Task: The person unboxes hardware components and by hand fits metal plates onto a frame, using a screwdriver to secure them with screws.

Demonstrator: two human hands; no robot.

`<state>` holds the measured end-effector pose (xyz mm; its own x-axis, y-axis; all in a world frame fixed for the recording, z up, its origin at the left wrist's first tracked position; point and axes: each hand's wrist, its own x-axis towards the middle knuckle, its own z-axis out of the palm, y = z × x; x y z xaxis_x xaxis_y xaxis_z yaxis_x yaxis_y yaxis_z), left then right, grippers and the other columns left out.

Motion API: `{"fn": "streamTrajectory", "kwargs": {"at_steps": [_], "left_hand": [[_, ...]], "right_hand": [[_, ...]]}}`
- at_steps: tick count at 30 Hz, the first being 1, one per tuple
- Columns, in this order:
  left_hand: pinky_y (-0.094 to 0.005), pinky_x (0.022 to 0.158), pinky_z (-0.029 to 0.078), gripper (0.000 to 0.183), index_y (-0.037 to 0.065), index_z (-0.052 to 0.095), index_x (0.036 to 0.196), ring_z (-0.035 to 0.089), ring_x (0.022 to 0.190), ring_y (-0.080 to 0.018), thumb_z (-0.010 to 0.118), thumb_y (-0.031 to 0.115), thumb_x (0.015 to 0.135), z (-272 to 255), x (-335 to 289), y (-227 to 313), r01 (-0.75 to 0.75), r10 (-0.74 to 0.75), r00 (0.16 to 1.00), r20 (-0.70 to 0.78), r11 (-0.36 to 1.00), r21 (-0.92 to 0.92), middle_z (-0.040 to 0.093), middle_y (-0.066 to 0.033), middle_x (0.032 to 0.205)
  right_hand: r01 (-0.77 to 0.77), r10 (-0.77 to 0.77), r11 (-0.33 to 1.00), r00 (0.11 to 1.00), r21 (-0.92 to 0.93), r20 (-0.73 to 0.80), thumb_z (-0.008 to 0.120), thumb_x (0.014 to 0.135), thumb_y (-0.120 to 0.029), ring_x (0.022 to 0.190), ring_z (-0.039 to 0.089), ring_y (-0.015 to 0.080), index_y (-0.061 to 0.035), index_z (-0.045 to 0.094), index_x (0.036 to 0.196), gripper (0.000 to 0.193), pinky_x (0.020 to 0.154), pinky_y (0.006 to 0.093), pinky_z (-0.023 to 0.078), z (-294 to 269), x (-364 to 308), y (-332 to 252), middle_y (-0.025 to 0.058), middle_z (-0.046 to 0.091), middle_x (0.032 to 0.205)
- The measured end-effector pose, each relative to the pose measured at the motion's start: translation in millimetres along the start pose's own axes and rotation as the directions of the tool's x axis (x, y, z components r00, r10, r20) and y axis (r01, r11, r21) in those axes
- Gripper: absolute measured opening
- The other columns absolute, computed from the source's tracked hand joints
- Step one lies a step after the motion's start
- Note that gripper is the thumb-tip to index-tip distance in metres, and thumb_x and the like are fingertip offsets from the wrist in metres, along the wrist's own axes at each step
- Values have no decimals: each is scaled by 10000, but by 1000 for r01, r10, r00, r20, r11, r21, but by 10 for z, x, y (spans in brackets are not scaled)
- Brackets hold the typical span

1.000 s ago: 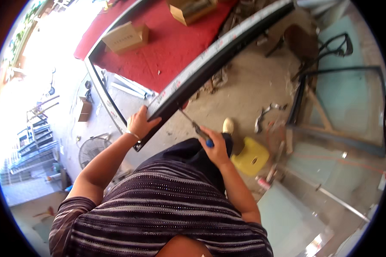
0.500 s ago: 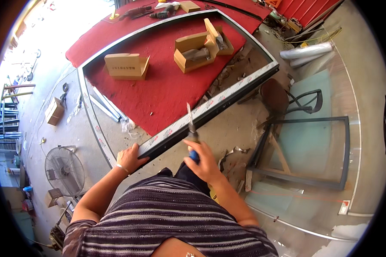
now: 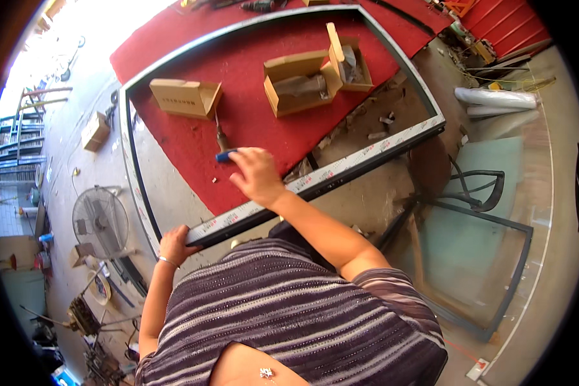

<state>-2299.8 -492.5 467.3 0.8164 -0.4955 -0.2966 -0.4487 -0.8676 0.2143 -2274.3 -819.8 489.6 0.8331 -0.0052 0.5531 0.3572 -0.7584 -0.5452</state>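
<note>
A large dark window frame (image 3: 341, 168), its faces covered in white printed film, lies on the red-covered table and juts past its edge towards me. My left hand (image 3: 175, 246) grips the frame's near left corner, fingers over the rim. Reaching across the near bar, my right hand (image 3: 258, 177) is inside the frame, thumb and fingers apart. Its fingertips are at the blue handle end of a screwdriver-like tool (image 3: 222, 140), which rests on the red cloth. The tool's thin shaft points away, towards an open cardboard box (image 3: 185, 100).
Two more open cardboard boxes (image 3: 300, 71) (image 3: 360, 64) stand inside the frame on the red table (image 3: 238, 71). A fan (image 3: 100, 222) is on the floor at left. To the right are a chair (image 3: 476, 190), glass sheets (image 3: 489, 167) and another dark frame (image 3: 524, 257).
My right hand has carried the tool leftward and away over the near bar, down to the red cloth, and its fingers have spread. My left hand stays on the frame's corner.
</note>
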Motion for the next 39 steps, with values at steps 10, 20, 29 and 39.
{"fn": "streamTrajectory", "kwargs": {"at_steps": [10,20,29,39], "left_hand": [[-426,815,425,516,65,557,885,571,918,-336,840,341,553,-28,96,12,72,-71,997,20,996,-49,600,-111,876],[-423,858,410,576,86,585,952,576,982,-301,856,392,545,55,-16,61,211,-212,970,122,977,24,621,-91,933],[-428,864,399,573,80,583,968,556,990,-323,863,337,539,-9,75,43,222,-223,971,85,975,25,620,-103,946],[-406,860,390,548,103,598,969,560,997,-296,851,354,553,-39,110,93,240,-240,958,160,971,19,625,-69,977]], "right_hand": [[-724,964,-95,104,683,244,520,935,-240,833,633,226,-89,513,1197,302,675,361,515,-713,-2222,2192,80,622,1049],[-491,338,-644,506,587,794,551,936,-455,838,610,179,-60,585,1036,410,754,349,512,348,-1898,2767,91,657,901],[-72,532,-623,691,779,489,413,929,-606,956,570,257,-100,580,1054,547,837,460,482,235,-2208,2605,98,609,1010],[-139,832,-203,498,969,245,564,908,-339,939,568,287,-78,541,1005,279,868,430,475,-169,-2202,2359,114,606,1003]]}}
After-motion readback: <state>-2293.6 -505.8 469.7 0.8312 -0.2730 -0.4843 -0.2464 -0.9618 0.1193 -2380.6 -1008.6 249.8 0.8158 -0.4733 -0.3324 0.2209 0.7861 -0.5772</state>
